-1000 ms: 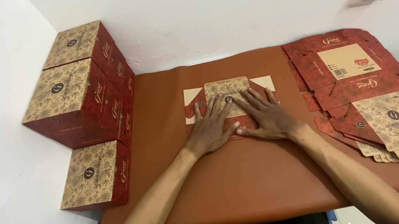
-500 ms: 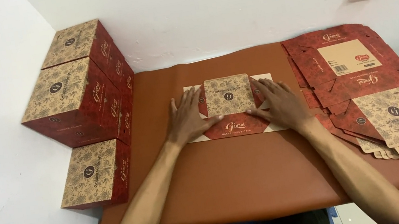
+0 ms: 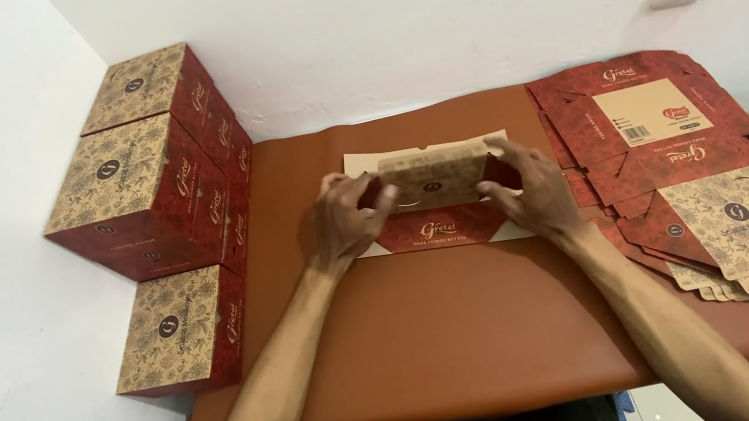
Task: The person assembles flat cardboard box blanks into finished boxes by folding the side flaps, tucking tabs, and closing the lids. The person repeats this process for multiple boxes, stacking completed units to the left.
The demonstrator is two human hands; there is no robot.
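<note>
Along the left edge of a brown padded mat (image 3: 478, 345), three finished cardboard boxes (image 3: 150, 192) with kraft-coloured patterned tops and red sides are stacked and set side by side against a white wall, two at the back corner and one nearer the person. Toward the middle of the mat's far edge lies a flat box blank (image 3: 438, 198), red and kraft, partly folded, with its patterned centre panel lifted off the mat. The person's left hand (image 3: 343, 221) grips the left end of that raised panel, fingers curled around it, thumb on top. The right hand (image 3: 527, 187) clamps the right end of the same panel in the same way. Both forearms reach in from the near edge. On the mat's right side, a fanned pile of unfolded blanks (image 3: 693, 177) overlaps the right edge.
</note>
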